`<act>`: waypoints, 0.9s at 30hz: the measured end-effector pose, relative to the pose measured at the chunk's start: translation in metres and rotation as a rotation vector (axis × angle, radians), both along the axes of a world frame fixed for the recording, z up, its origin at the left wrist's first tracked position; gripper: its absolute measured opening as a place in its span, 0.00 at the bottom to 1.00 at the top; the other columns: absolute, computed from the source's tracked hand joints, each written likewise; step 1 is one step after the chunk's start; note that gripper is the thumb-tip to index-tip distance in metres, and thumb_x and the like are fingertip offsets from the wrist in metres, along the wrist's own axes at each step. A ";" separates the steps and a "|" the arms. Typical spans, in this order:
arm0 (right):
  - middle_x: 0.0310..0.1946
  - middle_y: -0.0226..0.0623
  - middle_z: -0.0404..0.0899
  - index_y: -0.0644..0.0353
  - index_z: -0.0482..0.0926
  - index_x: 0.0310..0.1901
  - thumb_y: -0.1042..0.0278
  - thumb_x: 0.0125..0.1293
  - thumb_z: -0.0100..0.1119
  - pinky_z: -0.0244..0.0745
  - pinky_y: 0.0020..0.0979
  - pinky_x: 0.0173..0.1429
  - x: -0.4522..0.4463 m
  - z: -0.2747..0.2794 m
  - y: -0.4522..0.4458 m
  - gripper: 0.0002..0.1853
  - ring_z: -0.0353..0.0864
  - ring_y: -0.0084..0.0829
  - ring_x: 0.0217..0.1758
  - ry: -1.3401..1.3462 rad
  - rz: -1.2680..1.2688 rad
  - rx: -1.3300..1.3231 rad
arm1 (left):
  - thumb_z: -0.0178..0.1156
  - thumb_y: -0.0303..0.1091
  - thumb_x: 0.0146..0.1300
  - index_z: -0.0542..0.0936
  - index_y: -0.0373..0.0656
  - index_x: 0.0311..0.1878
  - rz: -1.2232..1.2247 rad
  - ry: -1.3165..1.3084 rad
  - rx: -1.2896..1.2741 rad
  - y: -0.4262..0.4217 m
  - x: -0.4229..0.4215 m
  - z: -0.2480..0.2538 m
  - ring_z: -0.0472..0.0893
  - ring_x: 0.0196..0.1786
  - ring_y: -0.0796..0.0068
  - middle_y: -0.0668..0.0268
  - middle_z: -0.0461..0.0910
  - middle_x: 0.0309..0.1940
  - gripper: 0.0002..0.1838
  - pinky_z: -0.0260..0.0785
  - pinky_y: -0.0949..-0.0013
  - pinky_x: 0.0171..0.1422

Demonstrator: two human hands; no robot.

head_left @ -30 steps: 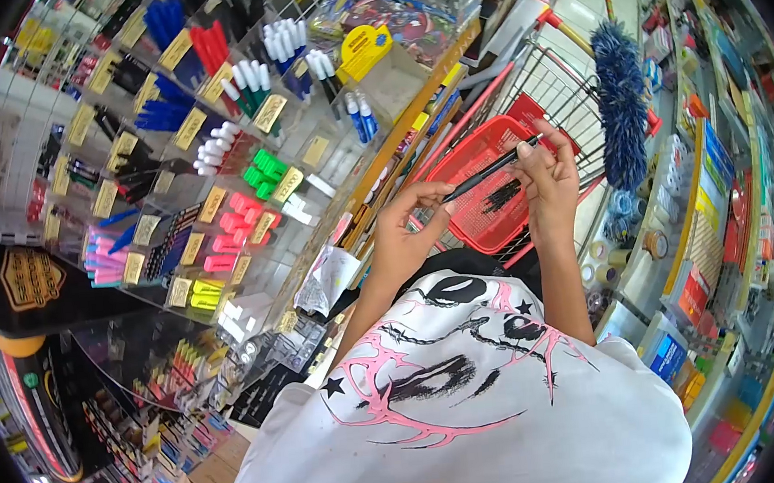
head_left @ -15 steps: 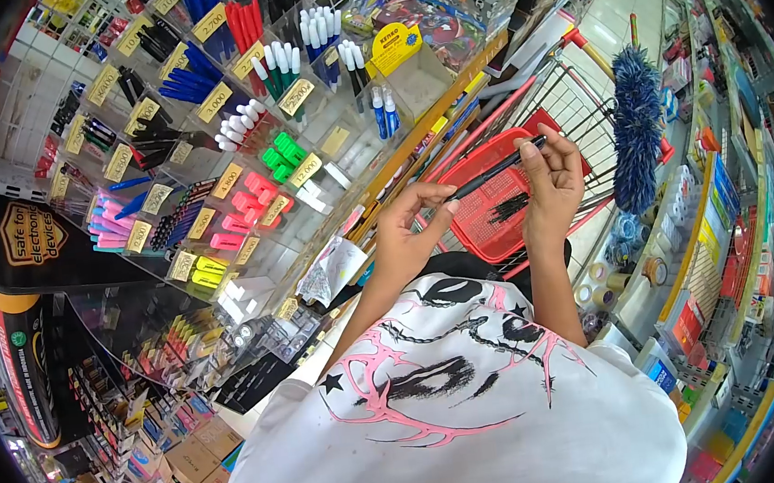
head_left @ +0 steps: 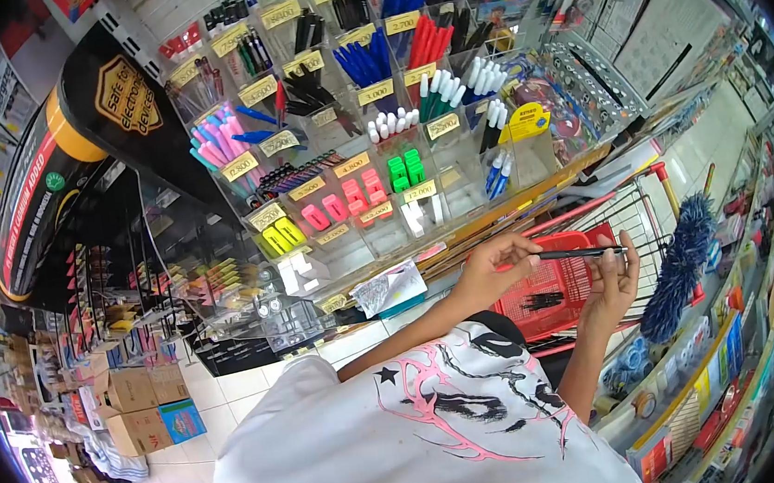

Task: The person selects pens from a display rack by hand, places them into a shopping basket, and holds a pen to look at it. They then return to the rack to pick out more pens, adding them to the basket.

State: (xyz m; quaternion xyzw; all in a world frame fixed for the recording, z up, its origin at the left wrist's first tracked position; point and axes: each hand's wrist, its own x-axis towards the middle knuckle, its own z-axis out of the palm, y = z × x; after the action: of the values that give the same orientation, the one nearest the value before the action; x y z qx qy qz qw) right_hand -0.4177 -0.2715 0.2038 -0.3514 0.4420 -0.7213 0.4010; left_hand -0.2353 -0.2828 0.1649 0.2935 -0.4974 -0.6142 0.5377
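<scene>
The left hand [head_left: 494, 267] and right hand [head_left: 608, 290] are gripping a black pen [head_left: 572, 253] over the red basket [head_left: 558, 320] at four o'clock, its turning now requiring coordinated fingers.

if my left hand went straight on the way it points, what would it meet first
Likely the right hand, at the far end of the pen both hold; depth is hard to judge.

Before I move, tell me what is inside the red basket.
A bunch of slim black items lies inside the red basket; whatever is beneath them or behind the right hand is hidden.
</scene>
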 end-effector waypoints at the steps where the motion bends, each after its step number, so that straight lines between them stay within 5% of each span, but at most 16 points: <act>1: 0.47 0.42 0.79 0.65 0.67 0.63 0.75 0.68 0.57 0.76 0.26 0.51 0.006 0.004 -0.003 0.23 0.78 0.25 0.48 0.040 0.022 -0.021 | 0.60 0.26 0.66 0.77 0.34 0.48 -0.015 0.020 0.027 -0.001 0.005 -0.002 0.78 0.39 0.82 0.66 0.80 0.37 0.10 0.71 0.76 0.46; 6: 0.44 0.39 0.78 0.65 0.71 0.59 0.74 0.65 0.62 0.75 0.23 0.50 0.025 0.028 -0.027 0.21 0.77 0.23 0.47 0.248 0.158 -0.047 | 0.60 0.24 0.65 0.77 0.35 0.48 0.091 0.148 0.055 0.000 0.018 -0.004 0.79 0.39 0.81 0.64 0.80 0.37 0.10 0.71 0.76 0.46; 12: 0.34 0.32 0.77 0.60 0.71 0.34 0.70 0.66 0.61 0.76 0.25 0.39 0.054 0.066 -0.046 0.08 0.76 0.19 0.33 0.327 0.289 -0.104 | 0.62 0.21 0.62 0.78 0.33 0.47 0.387 0.152 -0.064 0.005 0.045 0.027 0.80 0.44 0.78 0.60 0.82 0.40 0.10 0.72 0.75 0.49; 14: 0.31 0.30 0.75 0.59 0.71 0.31 0.66 0.68 0.60 0.74 0.24 0.33 0.058 0.066 -0.048 0.11 0.73 0.18 0.28 0.214 0.372 -0.154 | 0.63 0.20 0.61 0.79 0.33 0.45 0.598 -0.173 -0.436 0.008 0.058 0.038 0.81 0.45 0.75 0.58 0.82 0.41 0.09 0.72 0.74 0.51; 15: 0.27 0.29 0.74 0.59 0.70 0.29 0.63 0.69 0.60 0.70 0.23 0.28 0.061 0.071 -0.044 0.13 0.70 0.17 0.24 0.221 0.381 -0.121 | 0.63 0.20 0.61 0.79 0.33 0.45 0.596 -0.164 -0.426 0.011 0.063 0.044 0.81 0.45 0.75 0.58 0.82 0.41 0.09 0.72 0.74 0.51; 19: 0.26 0.31 0.75 0.64 0.75 0.35 0.64 0.68 0.60 0.70 0.22 0.29 0.058 0.067 -0.046 0.11 0.75 0.19 0.26 0.372 0.392 -0.327 | 0.62 0.17 0.60 0.80 0.32 0.44 0.615 -0.145 -0.503 0.020 0.077 0.053 0.81 0.47 0.72 0.57 0.81 0.43 0.09 0.74 0.71 0.53; 24: 0.27 0.33 0.77 0.67 0.76 0.39 0.72 0.66 0.60 0.69 0.21 0.31 0.077 0.091 -0.025 0.07 0.76 0.19 0.27 0.255 0.287 -0.270 | 0.62 0.17 0.60 0.79 0.31 0.44 0.641 -0.152 -0.451 0.028 0.083 0.053 0.81 0.45 0.72 0.56 0.81 0.43 0.09 0.76 0.70 0.52; 27: 0.28 0.32 0.77 0.67 0.75 0.48 0.74 0.66 0.60 0.69 0.19 0.31 0.041 0.072 -0.036 0.11 0.72 0.17 0.25 0.531 0.563 -0.126 | 0.62 0.18 0.61 0.79 0.31 0.44 0.614 -0.180 -0.458 0.031 0.083 0.055 0.82 0.44 0.72 0.57 0.81 0.42 0.08 0.76 0.71 0.51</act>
State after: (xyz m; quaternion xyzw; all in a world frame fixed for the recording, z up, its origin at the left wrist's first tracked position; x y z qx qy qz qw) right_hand -0.3765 -0.3076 0.2762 -0.6570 0.3717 -0.4929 0.4326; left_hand -0.1526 -0.2517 0.2200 0.3539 -0.5555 -0.2698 0.7024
